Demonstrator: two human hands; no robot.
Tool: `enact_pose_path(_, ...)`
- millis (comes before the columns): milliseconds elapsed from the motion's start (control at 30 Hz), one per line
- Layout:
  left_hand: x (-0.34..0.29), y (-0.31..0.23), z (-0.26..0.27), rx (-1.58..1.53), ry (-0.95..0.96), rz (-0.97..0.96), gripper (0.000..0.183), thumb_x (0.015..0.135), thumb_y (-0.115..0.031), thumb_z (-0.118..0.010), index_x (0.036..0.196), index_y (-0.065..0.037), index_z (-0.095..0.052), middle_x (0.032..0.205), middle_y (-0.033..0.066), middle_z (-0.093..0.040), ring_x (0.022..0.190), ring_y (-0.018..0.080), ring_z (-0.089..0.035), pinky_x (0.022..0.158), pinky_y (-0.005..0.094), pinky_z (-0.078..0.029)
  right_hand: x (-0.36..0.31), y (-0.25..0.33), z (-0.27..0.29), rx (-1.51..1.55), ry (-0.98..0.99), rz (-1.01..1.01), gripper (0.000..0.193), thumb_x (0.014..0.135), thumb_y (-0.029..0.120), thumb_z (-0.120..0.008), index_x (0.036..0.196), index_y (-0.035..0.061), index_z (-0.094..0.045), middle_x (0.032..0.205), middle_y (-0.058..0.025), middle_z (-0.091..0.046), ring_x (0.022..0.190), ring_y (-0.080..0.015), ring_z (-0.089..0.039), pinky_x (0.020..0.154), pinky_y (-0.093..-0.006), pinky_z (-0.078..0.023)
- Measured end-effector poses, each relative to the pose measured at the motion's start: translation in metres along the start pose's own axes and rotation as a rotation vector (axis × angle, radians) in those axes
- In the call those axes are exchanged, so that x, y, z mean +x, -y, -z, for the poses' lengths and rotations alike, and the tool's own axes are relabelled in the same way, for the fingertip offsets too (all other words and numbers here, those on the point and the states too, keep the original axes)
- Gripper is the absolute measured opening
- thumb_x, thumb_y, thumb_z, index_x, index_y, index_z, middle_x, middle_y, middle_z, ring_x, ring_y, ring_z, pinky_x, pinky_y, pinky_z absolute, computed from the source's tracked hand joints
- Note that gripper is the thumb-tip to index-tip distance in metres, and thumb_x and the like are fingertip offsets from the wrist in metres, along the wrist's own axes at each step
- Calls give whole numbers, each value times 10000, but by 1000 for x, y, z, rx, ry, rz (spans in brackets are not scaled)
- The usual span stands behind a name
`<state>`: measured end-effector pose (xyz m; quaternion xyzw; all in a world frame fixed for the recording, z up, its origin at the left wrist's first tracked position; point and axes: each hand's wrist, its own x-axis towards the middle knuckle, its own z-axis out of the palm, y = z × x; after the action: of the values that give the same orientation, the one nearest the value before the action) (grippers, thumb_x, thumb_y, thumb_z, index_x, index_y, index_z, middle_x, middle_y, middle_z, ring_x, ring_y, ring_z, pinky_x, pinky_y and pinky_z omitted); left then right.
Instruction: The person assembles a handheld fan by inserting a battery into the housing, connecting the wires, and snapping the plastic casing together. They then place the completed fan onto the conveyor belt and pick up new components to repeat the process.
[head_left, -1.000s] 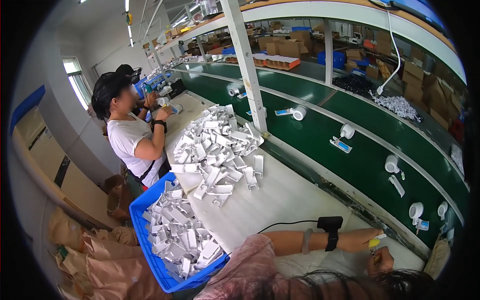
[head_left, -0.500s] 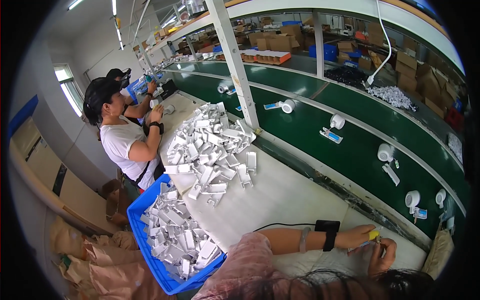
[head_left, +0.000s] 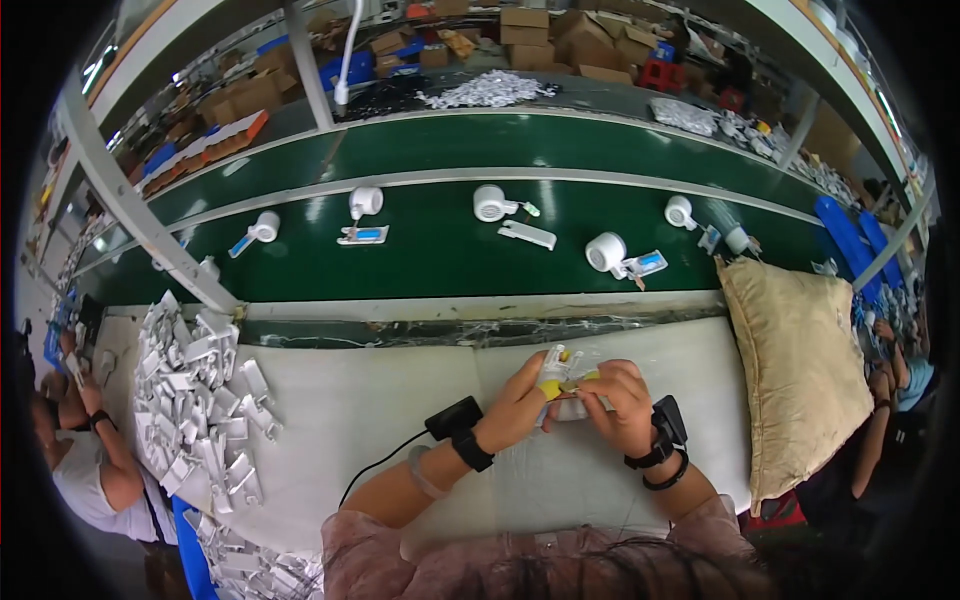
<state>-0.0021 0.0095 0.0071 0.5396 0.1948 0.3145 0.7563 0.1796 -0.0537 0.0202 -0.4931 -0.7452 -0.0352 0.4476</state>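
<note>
In front of me, over the pale work surface [head_left: 400, 390], my left hand [head_left: 515, 408] is closed around a small white plastic part [head_left: 556, 358] whose upper end pokes out above the fingers. Yellow shows at the left thumb tip and beside the right fingers, like fingertip covers. My right hand [head_left: 622, 405] meets the left at the part, its thumb and fingers pinched together on something small that I cannot make out. Fingers hide most of the held part. Both wrists wear black straps with dark devices.
White plastic housings [head_left: 190, 380] lie heaped at left, above a blue bin [head_left: 193, 550] of more. Beyond the table, a green conveyor [head_left: 420, 265] carries white round-headed fan units [head_left: 490, 203] with open handles. A tan cushion [head_left: 800, 370] stands at right. Co-workers sit at both sides.
My view has swung to the right and down, so both hands now show near the middle. The hands remain together at the white part.
</note>
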Motion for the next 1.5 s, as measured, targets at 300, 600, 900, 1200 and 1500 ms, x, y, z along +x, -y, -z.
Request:
enact_pose_path(300, -1, 6, -3, 99, 36, -9, 374, 925, -65, -354, 1295, -30, -403, 941, 54, -540, 751, 108, -532, 622, 266, -495, -5, -2, 2, 27, -24, 75, 285, 648, 3, -762, 903, 100, -678, 869, -58, -616, 835, -284, -590, 729, -372, -507)
enact_pose_path(600, -3, -1, -11, 228, -13, -27, 240, 931, -58, -370, 1152, -24, -460, 910, 38, -515, 766, 98, -518, 651, 255, -498, -3, -4, 2, 21, -34, 103, 287, 637, 4, -761, 895, 100, -679, 873, -59, -597, 828, -277, -583, 702, -364, -500)
enact_pose_path(900, -5, -2, -10, 286, 10, -30, 233, 930, -53, -367, 1139, -16, -465, 908, 35, -515, 782, 94, -523, 658, 255, -502, -2, -1, 2, 14, -45, 117, 290, 621, 0, -760, 884, 95, -681, 869, -52, -601, 817, -269, -583, 697, -356, -498)
enact_pose_path(1200, -6, 0, -12, 351, -17, -134, 264, 927, -49, -376, 1173, -18, -464, 910, 30, -519, 778, 97, -518, 702, 239, -460, -1, 0, 3, 16, -52, 114, 275, 628, 2, -760, 875, 90, -676, 853, -56, -595, 796, -269, -588, 689, -351, -495)
enact_pose_path(1500, -2, 6, -4, 518, 39, -389, 409, 903, -128, -541, 1267, 24, -436, 1097, 152, -518, 983, 275, -537, 880, 344, -426, -1, 1, 2, 33, -50, 90, 290, 614, -6, -768, 870, 88, -669, 835, -60, -593, 791, -278, -593, 680, -356, -500)
